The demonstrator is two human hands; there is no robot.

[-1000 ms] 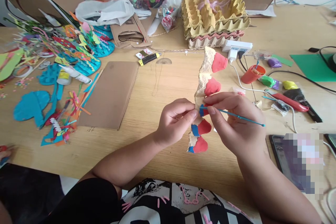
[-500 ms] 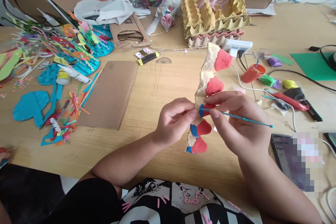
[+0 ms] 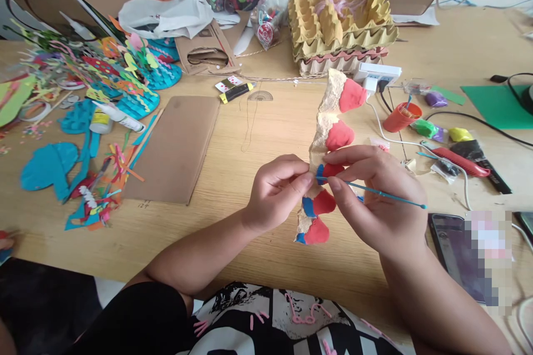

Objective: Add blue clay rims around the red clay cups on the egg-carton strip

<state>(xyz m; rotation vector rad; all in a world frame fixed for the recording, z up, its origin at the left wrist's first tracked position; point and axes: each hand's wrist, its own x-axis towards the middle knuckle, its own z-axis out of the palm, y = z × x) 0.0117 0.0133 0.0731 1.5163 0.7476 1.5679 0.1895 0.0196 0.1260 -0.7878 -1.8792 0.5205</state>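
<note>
**Clay tool shifts along the blue band of the egg-carton strip**

Hands meet over the middle of the tabletop (image 3: 258,138), both clenched around work. The left hand (image 3: 277,191) pinches the egg-carton strip (image 3: 328,150) at its third cone, thumb and forefinger closed on the carton's pale edge. The right hand (image 3: 375,194) grips a thin blue sculpting tool (image 3: 375,191) between thumb and forefinger, the tool's near tip pressed against the blue clay band (image 3: 320,171) at the base of that same red cone. The strip stands nearly upright off the tabletop, leaning slightly right at its top, in front of the stacked egg trays (image 3: 341,28).

Against the frame half a second earlier, the tool's free end has dipped lower and drawn in toward the right hand, and its working tip sits a touch lower against the strip; the strip itself has barely moved. Compared with a second ago, the top of the strip leans a little further right. That small swing reads, as a judgement, as the tool smoothing or pressing the blue band into place on the third cone. The two cones below the left hand already carry blue bands, while the two above show only red clay (image 3: 352,94) on bare carton.

Right of the strip lie an orange cup (image 3: 400,116) and a phone (image 3: 458,249).
</note>
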